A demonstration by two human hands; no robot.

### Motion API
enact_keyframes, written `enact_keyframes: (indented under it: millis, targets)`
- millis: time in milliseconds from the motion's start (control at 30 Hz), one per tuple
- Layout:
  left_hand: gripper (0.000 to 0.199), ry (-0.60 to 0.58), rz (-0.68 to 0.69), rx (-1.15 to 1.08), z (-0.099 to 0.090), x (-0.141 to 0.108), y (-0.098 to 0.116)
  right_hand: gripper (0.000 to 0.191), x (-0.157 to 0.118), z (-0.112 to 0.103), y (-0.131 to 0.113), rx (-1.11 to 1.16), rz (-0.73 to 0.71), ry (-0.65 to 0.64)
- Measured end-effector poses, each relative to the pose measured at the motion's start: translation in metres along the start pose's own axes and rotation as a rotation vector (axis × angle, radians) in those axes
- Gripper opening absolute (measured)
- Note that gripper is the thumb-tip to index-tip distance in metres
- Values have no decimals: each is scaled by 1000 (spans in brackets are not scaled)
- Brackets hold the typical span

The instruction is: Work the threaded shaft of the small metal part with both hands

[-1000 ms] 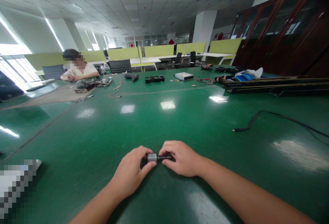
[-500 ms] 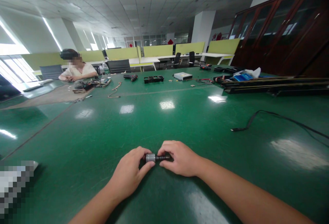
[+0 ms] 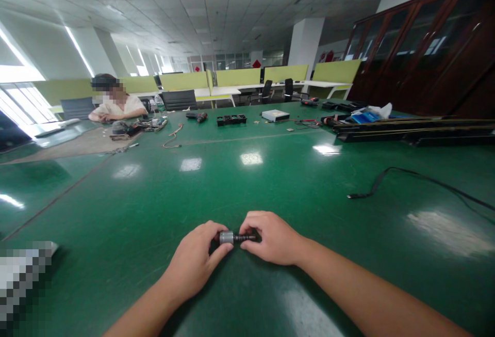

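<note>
Hands meet low over the green table (image 3: 270,172): left hand (image 3: 195,262) pinches the silver sleeve (image 3: 226,237), right hand (image 3: 273,239) grips the dark threaded bolt (image 3: 245,237), only partly inserted.

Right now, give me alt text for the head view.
Left hand and right hand pinch a small grey metal cylinder on a dark threaded rod above a glossy green table; a black cable lies right.
</note>
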State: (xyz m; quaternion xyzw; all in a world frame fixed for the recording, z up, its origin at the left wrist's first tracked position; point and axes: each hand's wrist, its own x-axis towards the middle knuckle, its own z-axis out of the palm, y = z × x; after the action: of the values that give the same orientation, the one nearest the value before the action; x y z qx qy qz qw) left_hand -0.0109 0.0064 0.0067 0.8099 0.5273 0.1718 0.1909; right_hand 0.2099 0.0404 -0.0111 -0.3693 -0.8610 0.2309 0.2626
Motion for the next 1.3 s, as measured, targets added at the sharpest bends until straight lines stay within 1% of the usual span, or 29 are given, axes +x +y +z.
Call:
enact_keyframes:
  millis: [167,500,733,900,1000,1067,1167,1300]
  targets:
    - [20,0,-3,-6,0,0,1,10,0,1,1,-4,17,9]
    - [19,6,-7,-11,-1,0,1,10,-2,-3,5,-6,8,33]
    - [21,10,-4,-17,0,1,0,10,-1,-5,6,-12,5,19]
    - [21,17,6,-29,0,0,-1,9,-3,-12,13,-3,2,-2]
    - [21,21,0,-31,0,0,-1,9,-4,-18,21,13,27,2]
    - [21,17,-4,-31,0,0,-1,8,-4,-21,26,32,71,32]
    - [21,4,-13,-28,0,0,0,8,-4,-22,29,61,111,52]
    - [19,1,-14,-29,-1,0,0,8,-4,-20,24,45,62,22]
